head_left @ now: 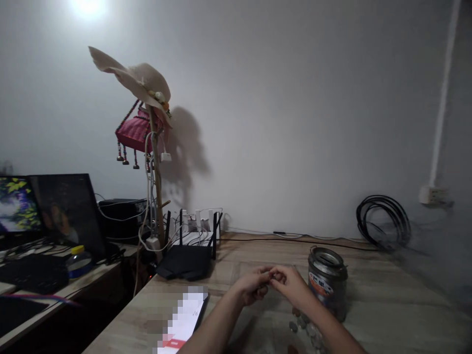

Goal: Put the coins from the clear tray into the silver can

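My left hand (254, 286) and my right hand (289, 283) meet above the wooden table, fingertips touching. The fingers of both are curled in a pinch, and whatever lies between them is too small and blurred to name. Under my right forearm several coins (293, 326) are scattered on the tabletop, partly hidden by the arm. Just right of my right hand stands a metal can (327, 282) with a slot in its lid and a printed label.
A phone (199, 312), partly blurred out, lies left of my left forearm. Behind it sits a black router (188, 260) with upright antennas. A coiled black cable (381, 221) leans on the wall. A hat (143, 81) and pink bag (134, 132) hang on a wooden stand.
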Tool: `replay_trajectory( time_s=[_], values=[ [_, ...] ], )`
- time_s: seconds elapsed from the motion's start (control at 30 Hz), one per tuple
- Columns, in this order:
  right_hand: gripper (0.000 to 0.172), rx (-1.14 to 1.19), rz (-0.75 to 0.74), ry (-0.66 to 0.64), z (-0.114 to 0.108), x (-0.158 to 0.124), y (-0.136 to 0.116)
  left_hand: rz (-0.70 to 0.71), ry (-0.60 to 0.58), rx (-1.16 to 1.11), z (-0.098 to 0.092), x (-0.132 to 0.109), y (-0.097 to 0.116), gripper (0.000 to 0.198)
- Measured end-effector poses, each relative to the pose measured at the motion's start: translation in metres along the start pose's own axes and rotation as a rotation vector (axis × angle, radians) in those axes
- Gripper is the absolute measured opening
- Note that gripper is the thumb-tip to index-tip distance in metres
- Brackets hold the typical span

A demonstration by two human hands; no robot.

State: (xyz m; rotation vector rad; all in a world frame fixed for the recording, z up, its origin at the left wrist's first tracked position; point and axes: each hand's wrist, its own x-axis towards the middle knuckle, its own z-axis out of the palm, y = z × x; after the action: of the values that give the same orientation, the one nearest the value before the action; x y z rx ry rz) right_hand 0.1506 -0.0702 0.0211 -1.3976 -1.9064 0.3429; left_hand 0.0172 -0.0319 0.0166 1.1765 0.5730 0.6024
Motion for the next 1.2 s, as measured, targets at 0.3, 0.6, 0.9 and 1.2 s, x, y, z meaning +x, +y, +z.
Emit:
replay_trajectory(
  time_s=[0.3,0.6,0.9,1.2],
  values=[
    [0.023,-0.52,0.06,0.729,-0.086,-0.011,0.012,-0.131,-0.084,-0.002,-0.006,0.003,0.0,0.036],
    [0.024,-0.664,0.312,0.713,-0.111,-0.014,0.04,-0.164,0.048,-0.085,-0.002,0.001,0.004,0.034],
    [0.024,-0.243,-0.139,0.194,-0.028,-0.008,-0.013,-0.098,0.042,-0.111,-0.003,0.007,-0.001,0.054],
    [0.018,-0.184,-0.104,-0.02,0.0,-0.005,-0.008,-0.101,-0.06,0.025,0.0,0.007,-0.006,0.06]
  ],
)
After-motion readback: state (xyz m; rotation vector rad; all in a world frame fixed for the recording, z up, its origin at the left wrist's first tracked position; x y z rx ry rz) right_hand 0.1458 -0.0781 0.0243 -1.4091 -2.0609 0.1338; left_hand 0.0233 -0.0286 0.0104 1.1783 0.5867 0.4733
